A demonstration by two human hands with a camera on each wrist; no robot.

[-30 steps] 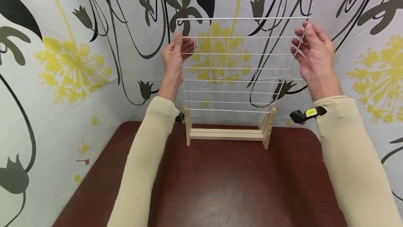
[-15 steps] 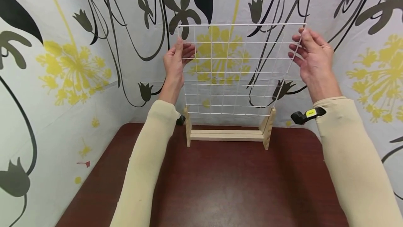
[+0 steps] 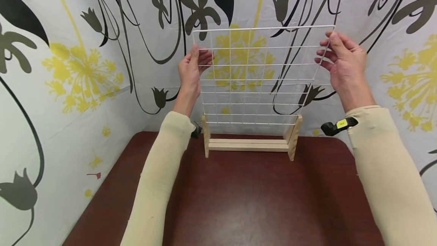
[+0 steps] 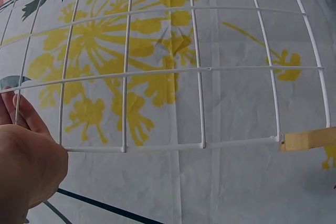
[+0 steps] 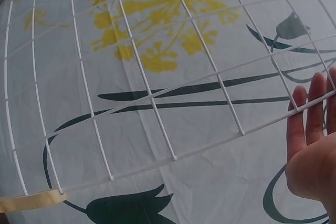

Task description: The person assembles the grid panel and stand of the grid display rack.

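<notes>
A white wire grid panel [image 3: 230, 48] stands upright in the head view, its lower corners between the two side pieces of a light wooden stand [image 3: 248, 145]. My left hand [image 3: 189, 73] pinches the panel's left edge near the top, thumb in front and fingers behind. On the opposite edge, my right hand [image 3: 346, 62] holds the wire near the top corner between thumb and fingers. In the left wrist view, the panel's edge wire meets a wooden side piece [image 4: 310, 139]. The right wrist view likewise has the edge meeting the other wooden end [image 5: 31, 201].
The stand rests toward the back of a dark red-brown table [image 3: 259, 196]. Behind and beside it hangs a white cloth [image 3: 136, 75] with yellow, black and grey flower prints. A small black wrist device [image 3: 338, 126] sits by the right sleeve.
The panel's top edge and both hands came down slightly from a second ago. Over the last half second the top right corner shifted a little rightward in view, as the camera also moved slightly.
</notes>
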